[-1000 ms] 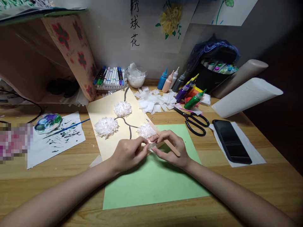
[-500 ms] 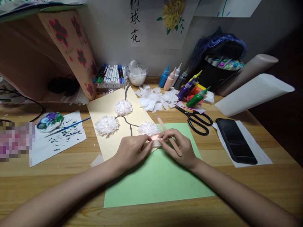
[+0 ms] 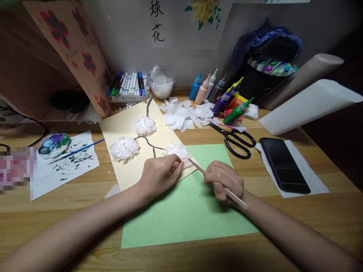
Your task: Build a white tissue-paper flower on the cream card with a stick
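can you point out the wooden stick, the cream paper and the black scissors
Wooden stick [image 3: 236, 198]: head view, on its near end.
Cream paper [image 3: 129, 173]: head view, on a bare patch toward its lower left edge.
Black scissors [image 3: 226, 133]: head view, where blades meet handles.

Place: craft desk [image 3: 320, 166] | signs: markers [image 3: 130, 85], paint bottles [image 3: 195, 90], scissors [image 3: 227, 135], white paper blooms [image 3: 145, 125]

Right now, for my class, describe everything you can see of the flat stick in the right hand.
The stick is slim, flat and pale tan, wooden by its look, with a purplish tip. It slants through the closed right hand, whose fingers cover its middle, and its lower end juts out by the wrist. The tip points toward the left hand, near the cream sheet's edge; whether it touches anything there is unclear.
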Demonstrator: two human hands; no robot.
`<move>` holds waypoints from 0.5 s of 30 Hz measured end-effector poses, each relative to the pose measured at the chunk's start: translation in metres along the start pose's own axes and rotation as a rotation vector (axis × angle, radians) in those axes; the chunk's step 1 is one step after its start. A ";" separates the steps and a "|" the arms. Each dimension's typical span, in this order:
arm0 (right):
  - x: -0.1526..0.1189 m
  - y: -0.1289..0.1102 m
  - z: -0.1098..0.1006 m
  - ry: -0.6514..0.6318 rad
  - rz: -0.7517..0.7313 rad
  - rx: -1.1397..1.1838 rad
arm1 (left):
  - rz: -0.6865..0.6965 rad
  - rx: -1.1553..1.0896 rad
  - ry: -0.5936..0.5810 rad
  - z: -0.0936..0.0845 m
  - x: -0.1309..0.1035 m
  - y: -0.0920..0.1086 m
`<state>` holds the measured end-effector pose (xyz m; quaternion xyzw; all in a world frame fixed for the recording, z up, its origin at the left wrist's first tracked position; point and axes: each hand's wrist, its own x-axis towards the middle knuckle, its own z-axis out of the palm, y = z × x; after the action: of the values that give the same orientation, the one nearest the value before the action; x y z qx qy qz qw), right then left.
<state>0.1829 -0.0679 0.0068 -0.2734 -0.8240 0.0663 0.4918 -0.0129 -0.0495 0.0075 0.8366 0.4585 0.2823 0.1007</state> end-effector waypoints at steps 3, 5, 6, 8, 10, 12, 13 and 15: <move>-0.001 0.004 0.003 -0.070 0.005 0.039 | -0.014 -0.004 0.010 0.001 0.001 0.000; -0.002 0.006 0.005 -0.105 0.010 0.058 | -0.020 -0.004 0.010 0.001 0.001 0.000; -0.003 0.006 0.006 -0.122 0.013 0.062 | -0.023 -0.005 0.008 0.001 0.001 0.000; -0.002 0.007 0.007 -0.152 0.032 0.062 | -0.024 -0.011 0.002 0.001 0.002 0.000; -0.002 0.007 0.007 -0.169 0.053 0.062 | -0.020 -0.015 0.002 0.001 0.002 -0.001; -0.001 0.007 0.008 -0.185 0.074 0.068 | -0.020 -0.019 0.000 0.001 0.002 -0.002; -0.001 0.007 0.008 -0.192 0.084 0.071 | -0.024 -0.023 -0.001 0.002 0.001 -0.002; -0.002 0.008 0.008 -0.201 0.102 0.079 | -0.038 -0.033 0.005 0.002 0.001 -0.003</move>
<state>0.1798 -0.0610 -0.0018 -0.2875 -0.8509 0.1507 0.4130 -0.0136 -0.0469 0.0053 0.8254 0.4697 0.2900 0.1187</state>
